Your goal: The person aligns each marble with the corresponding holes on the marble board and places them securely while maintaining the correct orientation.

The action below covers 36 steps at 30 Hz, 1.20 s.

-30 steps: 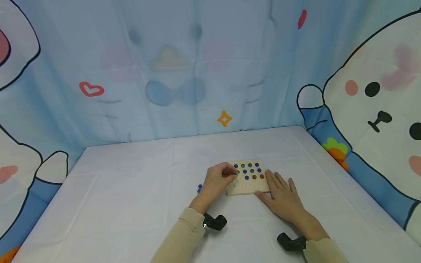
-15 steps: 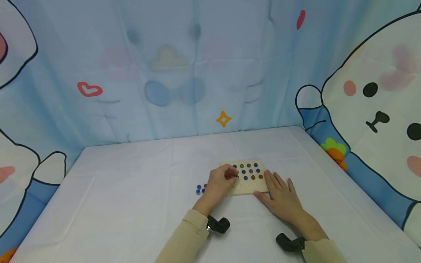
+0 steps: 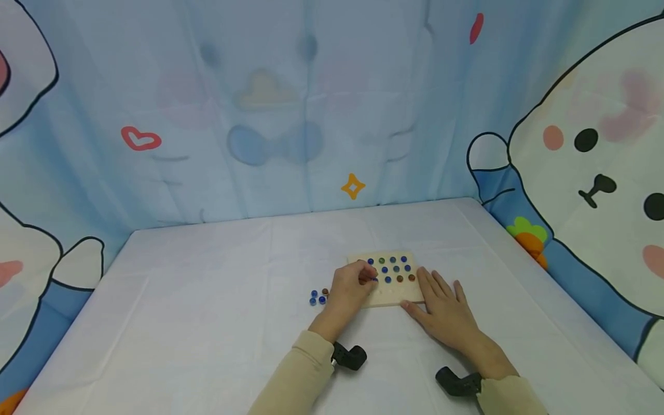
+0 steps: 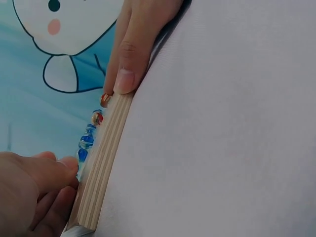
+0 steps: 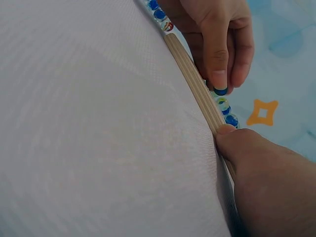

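A pale wooden board (image 3: pixel 386 297) lies on the table, with rows of glass marbles, mostly blue with some green and brown, seated on it. Over its left part, my left hand (image 3: pixel 349 288) pinches a blue marble (image 5: pixel 220 92) between thumb and fingertips, low over the board's surface. Next to it sit other seated marbles (image 5: pixel 231 120). My right hand (image 3: pixel 447 311) rests at the board's right side, fingers stretched out, its thumb on the near edge. The left wrist view shows the right thumb (image 4: pixel 126 79) against the layered edge of the board.
Several loose marbles (image 3: pixel 314 293), blue and brown, lie on the white-covered table (image 3: pixel 207 323) just left of my left hand. A printed blue curtain (image 3: pixel 270 190) hangs behind the table. Each wrist carries a black camera mount (image 3: pixel 350 357).
My left hand has shifted slightly right and down over the board with the blue marble, uncovering more of the loose marbles. The right hand has stayed in place.
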Motion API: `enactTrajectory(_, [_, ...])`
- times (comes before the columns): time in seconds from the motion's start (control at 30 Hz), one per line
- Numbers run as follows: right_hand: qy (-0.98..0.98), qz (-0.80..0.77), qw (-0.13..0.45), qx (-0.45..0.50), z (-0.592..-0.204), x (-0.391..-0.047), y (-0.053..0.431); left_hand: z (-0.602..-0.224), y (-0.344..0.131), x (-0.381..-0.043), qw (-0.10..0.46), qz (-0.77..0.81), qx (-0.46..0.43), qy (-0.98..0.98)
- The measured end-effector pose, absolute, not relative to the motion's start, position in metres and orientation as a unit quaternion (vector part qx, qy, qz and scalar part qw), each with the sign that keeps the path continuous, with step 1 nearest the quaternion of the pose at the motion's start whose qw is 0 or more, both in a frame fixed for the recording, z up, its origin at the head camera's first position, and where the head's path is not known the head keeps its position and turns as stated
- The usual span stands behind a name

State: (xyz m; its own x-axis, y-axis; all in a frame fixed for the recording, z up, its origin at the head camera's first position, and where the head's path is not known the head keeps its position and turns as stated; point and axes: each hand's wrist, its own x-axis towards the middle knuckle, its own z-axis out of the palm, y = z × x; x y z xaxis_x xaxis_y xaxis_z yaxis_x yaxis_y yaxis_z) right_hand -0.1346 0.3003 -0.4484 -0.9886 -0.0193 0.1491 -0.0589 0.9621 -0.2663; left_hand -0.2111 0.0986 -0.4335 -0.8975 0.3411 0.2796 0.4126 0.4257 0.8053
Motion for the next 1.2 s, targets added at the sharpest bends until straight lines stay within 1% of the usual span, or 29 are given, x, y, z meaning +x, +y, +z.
enactTrajectory(0.43, [-0.989,0.131,0.066,0.017,-0.4441,-0.1363,0.3004,-0.431,0.1052,-0.2133,0.076,-0.434,-0.237,-0.866])
enactTrajectory(0.6, [-0.989,0.132,0.066,0.018,-0.4445,-0.1368,0.3007,-0.4297,0.1067,-0.2134,0.076,-0.427,-0.234,-0.87])
enactTrajectory(0.93, [-0.989,0.134,0.061,0.022,-0.4457,-0.1376,0.3021,-0.432,0.1071,-0.2117,0.094,-0.405,-0.247,-0.875])
enactTrajectory(1.2, [-0.989,0.133,0.059,0.021,-0.4502,-0.1375,0.3018,-0.4325,0.1008,-0.2058,0.075,-0.42,-0.251,-0.869])
